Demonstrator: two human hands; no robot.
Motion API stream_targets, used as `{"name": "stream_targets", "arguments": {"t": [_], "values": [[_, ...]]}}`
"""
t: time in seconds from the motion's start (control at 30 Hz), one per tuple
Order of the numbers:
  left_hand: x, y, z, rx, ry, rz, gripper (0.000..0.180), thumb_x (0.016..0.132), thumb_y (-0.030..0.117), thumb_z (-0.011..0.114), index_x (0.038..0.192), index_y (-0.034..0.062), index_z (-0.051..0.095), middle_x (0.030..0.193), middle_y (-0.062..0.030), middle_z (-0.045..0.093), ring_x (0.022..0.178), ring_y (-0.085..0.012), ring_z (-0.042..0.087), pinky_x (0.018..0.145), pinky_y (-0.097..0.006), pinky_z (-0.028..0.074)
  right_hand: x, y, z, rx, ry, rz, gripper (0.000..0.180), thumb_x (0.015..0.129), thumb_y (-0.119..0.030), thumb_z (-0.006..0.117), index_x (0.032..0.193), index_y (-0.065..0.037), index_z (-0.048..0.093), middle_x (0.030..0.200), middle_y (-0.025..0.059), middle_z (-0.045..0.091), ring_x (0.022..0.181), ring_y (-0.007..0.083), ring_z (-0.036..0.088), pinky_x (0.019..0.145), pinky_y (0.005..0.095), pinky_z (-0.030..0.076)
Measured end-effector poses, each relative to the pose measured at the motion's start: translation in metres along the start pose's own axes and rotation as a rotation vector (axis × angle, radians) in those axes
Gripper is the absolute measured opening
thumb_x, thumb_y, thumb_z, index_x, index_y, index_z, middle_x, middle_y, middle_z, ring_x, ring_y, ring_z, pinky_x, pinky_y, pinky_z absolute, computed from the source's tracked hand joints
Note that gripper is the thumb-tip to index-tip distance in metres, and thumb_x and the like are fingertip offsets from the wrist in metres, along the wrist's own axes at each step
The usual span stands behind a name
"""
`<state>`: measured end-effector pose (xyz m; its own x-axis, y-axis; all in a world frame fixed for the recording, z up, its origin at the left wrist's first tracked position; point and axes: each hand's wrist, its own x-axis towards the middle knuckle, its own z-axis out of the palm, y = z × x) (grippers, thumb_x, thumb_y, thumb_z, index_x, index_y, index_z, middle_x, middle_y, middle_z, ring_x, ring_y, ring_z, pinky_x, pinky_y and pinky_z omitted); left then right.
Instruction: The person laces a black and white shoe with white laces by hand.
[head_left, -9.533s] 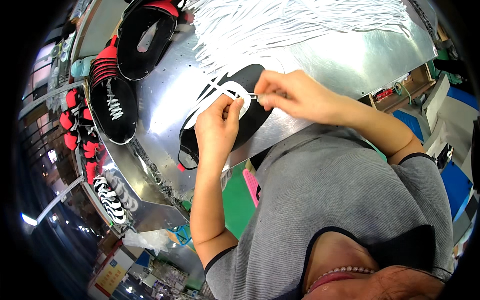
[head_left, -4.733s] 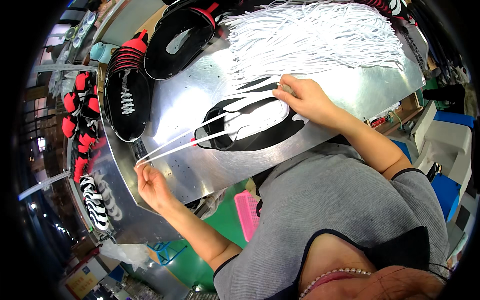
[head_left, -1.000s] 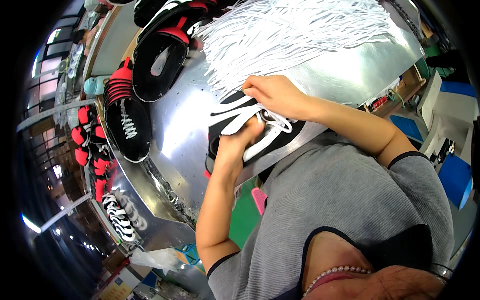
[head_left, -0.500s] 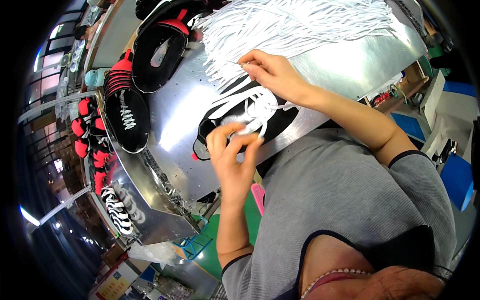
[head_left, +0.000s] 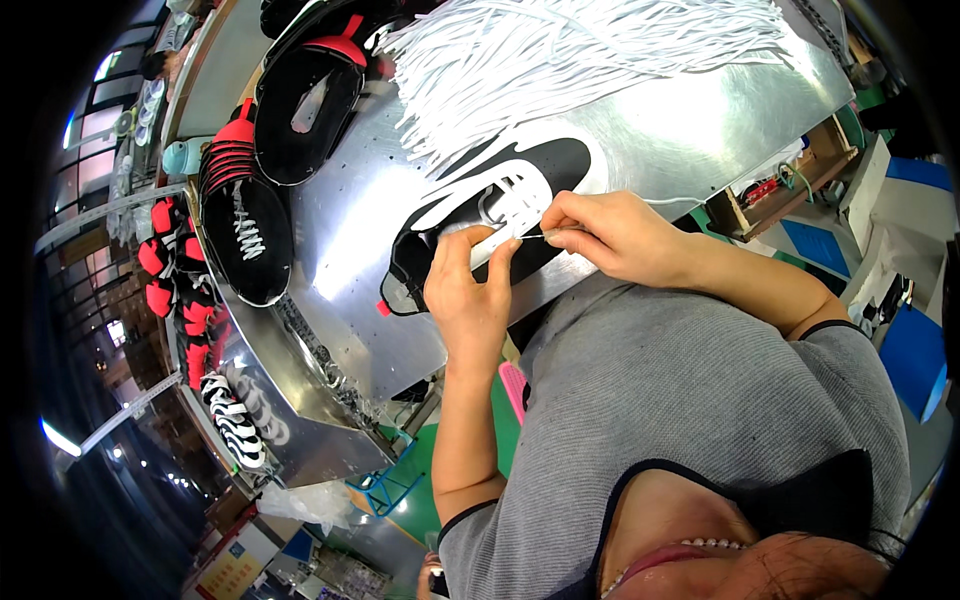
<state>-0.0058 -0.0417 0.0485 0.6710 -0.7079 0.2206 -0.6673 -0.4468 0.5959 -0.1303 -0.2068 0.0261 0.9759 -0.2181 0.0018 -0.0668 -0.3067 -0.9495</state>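
A black-and-white shoe upper (head_left: 565, 160) lies flat on the metal tabletop in front of me, its heel end with a small red tab toward the left. White lace crosses part of its eyelet strip. My left hand (head_left: 468, 300) pinches the near edge of the white eyelet strip between thumb and fingers. Close beside it, my right hand (head_left: 615, 238) is closed in a pinch on the end of a white shoelace (head_left: 530, 237), drawn short between the two hands. The fingers partly hide the eyelets there.
Beyond the upper spreads a large pile of white shoelaces (head_left: 580, 60). Black-and-red shoe uppers (head_left: 245, 235) lie at the left, one laced in white. More red-and-black pieces (head_left: 160, 255) hang or stack farther left. A wooden drawer (head_left: 785, 195) is below the tabletop's right edge.
My right hand has come down from near the lace pile to the eyelets, beside my left hand. The loose lace loops over the upper are gone, and my left hand has settled on the strip.
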Motion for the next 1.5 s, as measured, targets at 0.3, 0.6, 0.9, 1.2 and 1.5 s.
{"name": "stream_targets", "arguments": {"t": [0.3,0.6,0.9,1.2,1.5], "values": [[-0.001,-0.007,0.001,-0.118,-0.021,0.035,0.022,0.078,0.01,0.081,0.09,0.0008,0.064,0.08,-0.0093,0.066,0.066,-0.0196,0.061,0.061,-0.03,0.047,0.008,0.001,0.004,0.037,-0.014,0.033,0.015,0.095,-0.016,0.059,0.098,-0.002,0.055,0.071,0.013,0.064,0.065,0.0294,0.063,0.06,0.0384,0.048],[-0.013,-0.01,0.002,-0.247,-0.06,0.014,0.017,0.084,0.006,0.073,0.095,-0.0013,0.062,0.083,-0.0141,0.064,0.07,-0.0301,0.064,0.061,-0.034,0.048,0.03,-0.004,0.031,0.022,-0.053,0.179,0.015,0.095,-0.018,0.056,0.099,-0.004,0.053,0.075,0.0141,0.065,0.07,0.0315,0.064,0.064,0.0404,0.048],[-0.023,-0.017,0.006,0.049,0.068,0.362,0.018,0.078,-0.002,0.074,0.091,0.0018,0.062,0.079,-0.0105,0.061,0.063,-0.027,0.058,0.057,-0.035,0.045,0.035,-0.046,-0.037,-0.175,-0.073,-0.1,0.019,0.085,-0.014,0.065,0.102,-0.006,0.062,0.074,0.0122,0.063,0.062,0.0255,0.061,0.059,0.0355,0.047],[-0.038,-0.022,0.003,0.085,0.114,0.474,0.022,0.075,-0.001,0.076,0.092,0.0031,0.062,0.079,-0.0067,0.063,0.068,-0.0237,0.061,0.058,-0.034,0.045,0.06,-0.034,-0.003,-0.321,-0.426,-0.07,0.024,0.085,-0.016,0.067,0.108,-0.008,0.065,0.086,0.0123,0.071,0.082,0.0333,0.067,0.073,0.0429,0.051],[-0.034,-0.021,-0.011,-0.117,-0.091,0.309,0.032,0.078,0.0,0.076,0.104,0.001,0.057,0.086,-0.0112,0.064,0.074,-0.0256,0.064,0.064,-0.033,0.05,0.095,-0.064,-0.048,0.394,0.103,-0.318,0.022,0.089,-0.007,0.068,0.111,-0.003,0.066,0.087,0.0032,0.069,0.084,0.0104,0.067,0.079,0.0247,0.054]]}}
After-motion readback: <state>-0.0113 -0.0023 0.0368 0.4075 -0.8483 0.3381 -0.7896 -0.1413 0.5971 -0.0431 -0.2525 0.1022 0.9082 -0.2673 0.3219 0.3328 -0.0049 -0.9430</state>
